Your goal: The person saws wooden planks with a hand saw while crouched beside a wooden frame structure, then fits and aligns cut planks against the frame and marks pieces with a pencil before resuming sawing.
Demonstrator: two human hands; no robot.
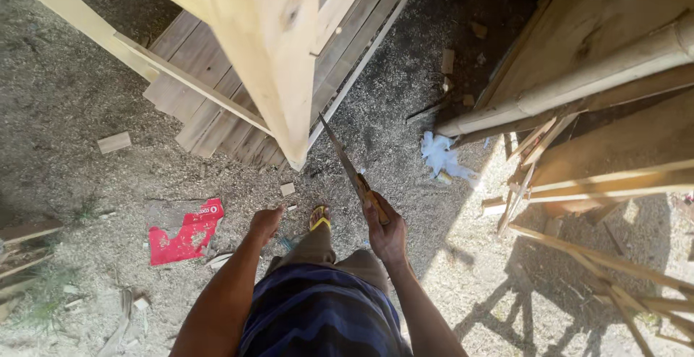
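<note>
My right hand (387, 232) grips the wooden handle of a hand saw (345, 163). Its blade points up and away toward the bottom corner of a pale wooden post (278, 53) standing in front of me. My left hand (264, 222) hangs loosely curled beside my leg, holding nothing. Between the hands I see my foot in a yellow sandal (319, 219) on the sawdust-covered ground.
Flat planks (210, 96) lie behind the post. A thick bamboo pole (571, 86) and stacked boards sit at the right, with thin slats (607, 270) leaning below. A torn red wrapper (184, 235), a white rag (442, 156) and small wood offcuts litter the ground.
</note>
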